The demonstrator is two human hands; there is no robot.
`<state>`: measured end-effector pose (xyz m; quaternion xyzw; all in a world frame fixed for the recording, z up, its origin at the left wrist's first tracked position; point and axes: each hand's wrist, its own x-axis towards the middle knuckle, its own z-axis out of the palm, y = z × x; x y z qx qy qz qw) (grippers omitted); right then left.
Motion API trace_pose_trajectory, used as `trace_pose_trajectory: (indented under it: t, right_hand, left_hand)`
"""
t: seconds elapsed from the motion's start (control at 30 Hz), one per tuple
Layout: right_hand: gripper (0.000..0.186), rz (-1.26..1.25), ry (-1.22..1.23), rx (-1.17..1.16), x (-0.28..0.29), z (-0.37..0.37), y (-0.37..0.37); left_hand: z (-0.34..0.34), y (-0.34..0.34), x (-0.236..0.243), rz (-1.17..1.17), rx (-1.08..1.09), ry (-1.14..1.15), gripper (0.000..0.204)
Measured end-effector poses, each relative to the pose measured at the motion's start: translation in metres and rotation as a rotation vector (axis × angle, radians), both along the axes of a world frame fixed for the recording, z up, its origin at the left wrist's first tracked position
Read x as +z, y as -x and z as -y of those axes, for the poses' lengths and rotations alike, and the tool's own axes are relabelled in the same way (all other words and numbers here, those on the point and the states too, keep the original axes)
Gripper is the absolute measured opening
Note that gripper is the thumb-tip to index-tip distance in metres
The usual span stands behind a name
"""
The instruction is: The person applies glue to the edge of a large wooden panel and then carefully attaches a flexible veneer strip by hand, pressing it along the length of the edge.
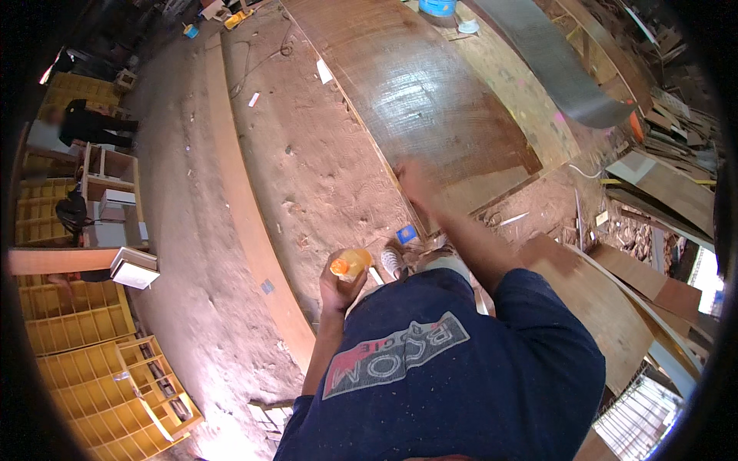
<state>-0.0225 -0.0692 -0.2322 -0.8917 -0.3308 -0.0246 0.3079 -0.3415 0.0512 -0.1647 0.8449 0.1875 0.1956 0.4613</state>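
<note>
A clear plastic bottle (357,262) with an orange cap and yellow-orange content is in my left hand (339,286), whose fingers wrap round it. Stretched forward, my right hand (413,183) is at the near left edge of a large brown wooden sheet (415,92). Motion smears its fingers, so I cannot tell whether they touch the sheet or hold anything. Much of the sheet's surface is dark and shiny, with a lighter strip toward its near end. By my shoes lies a small blue packet (406,234).
A long narrow board (244,196) runs along the dirt floor at left. Yellow wooden frames (92,319) and a person in dark clothes (96,123) are farther left. A blue bucket (438,6), a grey curved sheet (550,65) and stacked boards (665,184) lie ahead and right.
</note>
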Motion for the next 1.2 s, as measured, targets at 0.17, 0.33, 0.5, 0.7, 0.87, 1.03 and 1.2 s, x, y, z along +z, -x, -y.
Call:
trace_pose_trajectory:
  t: [0.17,0.33,0.5,0.7,0.87,1.03,1.2]
  right_hand:
    - [0.022,-0.177,0.338,-0.084,0.035,0.014,-0.034]
    - [0.028,-0.337,0.289,0.272,0.008,-0.002,0.038]
    - [0.047,-0.422,-0.107,0.074,0.063,0.058,0.029]
    - [0.037,-0.179,0.112,-0.739,0.047,0.231,-0.112]
    - [0.039,-0.296,0.263,-0.689,-0.008,0.257,-0.108]
    - [0.047,-0.330,-0.021,-0.249,-0.011,0.136,0.001]
    - [0.037,-0.375,0.066,-0.031,0.022,0.076,0.100]
  left_hand:
    - [0.000,-0.002,-0.002,-0.022,-0.012,0.095,0.048]
    - [0.007,-0.025,-0.005,-0.048,-0.060,0.159,0.047]
    - [0.007,-0.042,0.002,-0.177,-0.094,0.015,0.049]
    - [0.012,-0.060,0.007,-0.195,-0.136,0.009,0.048]
    - [0.017,-0.073,0.015,-0.164,-0.201,-0.023,0.047]
    - [0.024,-0.083,0.011,-0.279,-0.168,-0.024,0.046]
    - [0.022,-0.094,0.015,-0.129,-0.169,-0.095,0.050]
